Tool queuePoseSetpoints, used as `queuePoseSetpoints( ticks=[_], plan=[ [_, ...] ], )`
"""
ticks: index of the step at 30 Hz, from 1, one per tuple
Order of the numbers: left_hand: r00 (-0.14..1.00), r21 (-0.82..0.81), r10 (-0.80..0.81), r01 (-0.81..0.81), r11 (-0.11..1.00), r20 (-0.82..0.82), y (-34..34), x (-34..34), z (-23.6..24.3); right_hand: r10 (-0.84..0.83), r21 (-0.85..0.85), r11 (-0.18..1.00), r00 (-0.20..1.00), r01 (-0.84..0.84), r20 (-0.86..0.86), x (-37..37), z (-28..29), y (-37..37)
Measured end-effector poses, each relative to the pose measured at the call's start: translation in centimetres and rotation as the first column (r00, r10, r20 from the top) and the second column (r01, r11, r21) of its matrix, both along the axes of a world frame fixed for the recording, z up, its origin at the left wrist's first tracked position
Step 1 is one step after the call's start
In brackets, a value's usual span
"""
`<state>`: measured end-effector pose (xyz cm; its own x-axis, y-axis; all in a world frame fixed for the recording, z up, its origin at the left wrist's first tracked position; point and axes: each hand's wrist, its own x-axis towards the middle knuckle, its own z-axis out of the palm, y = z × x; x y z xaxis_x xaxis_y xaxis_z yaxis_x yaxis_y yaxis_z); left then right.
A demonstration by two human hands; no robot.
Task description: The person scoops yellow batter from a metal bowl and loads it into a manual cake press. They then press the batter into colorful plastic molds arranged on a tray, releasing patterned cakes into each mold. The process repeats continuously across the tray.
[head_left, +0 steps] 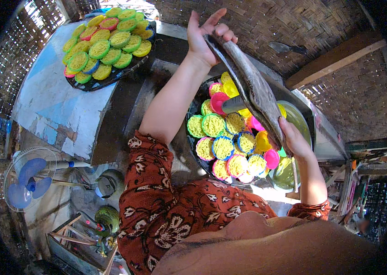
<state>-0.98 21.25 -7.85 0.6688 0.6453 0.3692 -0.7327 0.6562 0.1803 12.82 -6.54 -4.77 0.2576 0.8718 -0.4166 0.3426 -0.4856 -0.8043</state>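
Slanting across the space between my hands is a long, dark wooden press (261, 89) made of two bars lying face to face. A grey cylinder (234, 104) sticks out from its left side. My left hand (206, 41) is at the upper end, the wood against its palm, thumb and forefinger stretched out and the other fingers bent. Around the lower end, my right hand (293, 140) is closed. Below the press lie many small round moulds (223, 147) in bright colours, several filled with yellow noodle-like strands. A pink mould (219, 102) beside the cylinder looks unfilled.
At the upper left, a dark round tray (122, 77) of filled moulds stands on a pale blue-white table (49, 94). A greenish basin (283, 176) sits right of the nearer moulds. On the left are a fan (31, 183) and a green gas cylinder (107, 217). Woven walls (267, 23) enclose the space.
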Motion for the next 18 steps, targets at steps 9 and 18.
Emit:
queuePoseSetpoints(
  ticks=[9, 18],
  plan=[
    [0.993, -0.118, 0.086, -0.096, 0.988, -0.081, 0.3, -1.8, -0.5, -0.03, 0.027, 0.999, 0.995, 0.028, 0.098, -1.5, -1.7, 1.3],
    [0.989, -0.094, 0.112, -0.12, 0.988, -0.093, 1.9, -1.6, 0.1, -0.072, 0.153, 0.988, 0.969, 0.037, 0.235, -1.6, -2.6, 2.9]
  ],
)
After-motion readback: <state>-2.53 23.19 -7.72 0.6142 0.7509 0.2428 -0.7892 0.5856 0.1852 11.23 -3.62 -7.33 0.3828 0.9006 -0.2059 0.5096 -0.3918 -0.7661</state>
